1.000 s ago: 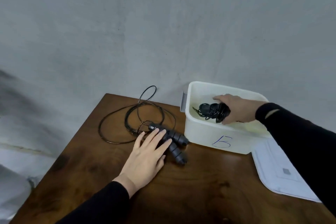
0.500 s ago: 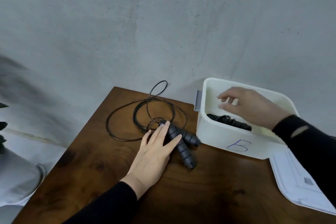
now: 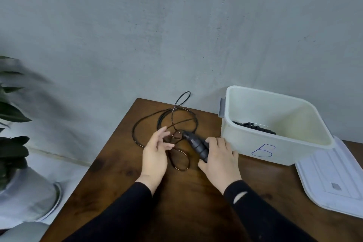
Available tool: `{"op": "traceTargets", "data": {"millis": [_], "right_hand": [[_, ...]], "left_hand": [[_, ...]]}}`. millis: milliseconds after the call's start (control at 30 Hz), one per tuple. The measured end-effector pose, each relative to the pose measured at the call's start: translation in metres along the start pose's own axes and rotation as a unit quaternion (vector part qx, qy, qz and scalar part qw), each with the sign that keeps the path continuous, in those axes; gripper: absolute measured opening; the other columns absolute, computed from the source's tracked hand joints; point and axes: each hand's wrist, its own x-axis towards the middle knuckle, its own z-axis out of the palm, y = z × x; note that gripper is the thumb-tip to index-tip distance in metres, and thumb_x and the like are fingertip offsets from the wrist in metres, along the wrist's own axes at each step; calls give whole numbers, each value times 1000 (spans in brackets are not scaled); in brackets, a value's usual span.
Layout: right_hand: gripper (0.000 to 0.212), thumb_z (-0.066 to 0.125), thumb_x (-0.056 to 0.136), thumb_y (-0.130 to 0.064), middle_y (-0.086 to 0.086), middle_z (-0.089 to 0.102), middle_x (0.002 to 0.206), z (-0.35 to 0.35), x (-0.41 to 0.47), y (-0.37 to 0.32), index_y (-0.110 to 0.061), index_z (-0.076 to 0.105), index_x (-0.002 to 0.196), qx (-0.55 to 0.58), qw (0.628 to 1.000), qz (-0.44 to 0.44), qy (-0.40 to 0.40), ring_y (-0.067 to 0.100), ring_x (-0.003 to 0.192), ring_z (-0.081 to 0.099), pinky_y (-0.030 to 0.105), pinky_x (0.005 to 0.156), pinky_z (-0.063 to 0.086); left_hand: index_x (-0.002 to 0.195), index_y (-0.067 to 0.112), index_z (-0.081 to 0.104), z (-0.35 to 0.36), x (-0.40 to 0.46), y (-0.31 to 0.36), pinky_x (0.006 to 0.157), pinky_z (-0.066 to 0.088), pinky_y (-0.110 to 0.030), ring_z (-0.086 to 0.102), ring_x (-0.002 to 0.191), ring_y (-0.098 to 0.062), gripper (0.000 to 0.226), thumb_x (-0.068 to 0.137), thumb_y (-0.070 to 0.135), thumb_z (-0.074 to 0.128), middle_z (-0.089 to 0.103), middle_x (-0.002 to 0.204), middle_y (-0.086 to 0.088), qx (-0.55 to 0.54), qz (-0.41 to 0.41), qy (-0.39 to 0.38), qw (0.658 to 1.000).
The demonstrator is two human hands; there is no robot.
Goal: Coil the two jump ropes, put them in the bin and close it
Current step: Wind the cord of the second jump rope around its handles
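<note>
The right hand (image 3: pixel 220 160) wraps the ribbed black handles (image 3: pixel 196 144) of the loose black jump rope (image 3: pixel 167 122) on the brown wooden table (image 3: pixel 186 202), while the left hand (image 3: pixel 156 152) hovers open over its loops, probably to gather them. The other rope (image 3: pixel 255 126) lies in the open white plastic bin (image 3: pixel 275 149) just beside the right hand; its white lid (image 3: pixel 334 175) lies off to the right, and one loop overhangs the table's far edge.

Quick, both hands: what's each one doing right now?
Left hand: open, fingers spread over the rope, gripping nothing.
Right hand: closed on the rope handles.
</note>
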Motion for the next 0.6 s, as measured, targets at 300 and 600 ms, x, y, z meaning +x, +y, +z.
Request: {"op": "traceTargets", "data": {"millis": [300,600], "right_hand": [[31,58,80,-46,-8,55,111,-15,-28,10,-40,45,107,-31,994,-69,-77,19,104,48,41,92,40],[31,60,77,-56,-20,43,103,-54,-117,82,-46,39,97,-1,997,-36,-75,5,93,46,31,86,44]], "left_hand": [[121,30,64,-50,7,19,87,52,-20,66,100,-9,44,103,0,37,64,117,6,38,-34,8,999],[128,26,58,-51,-6,26,102,48,-34,55,118,-17,45,98,-4,43,54,128,-2,156,11,80,984]]}}
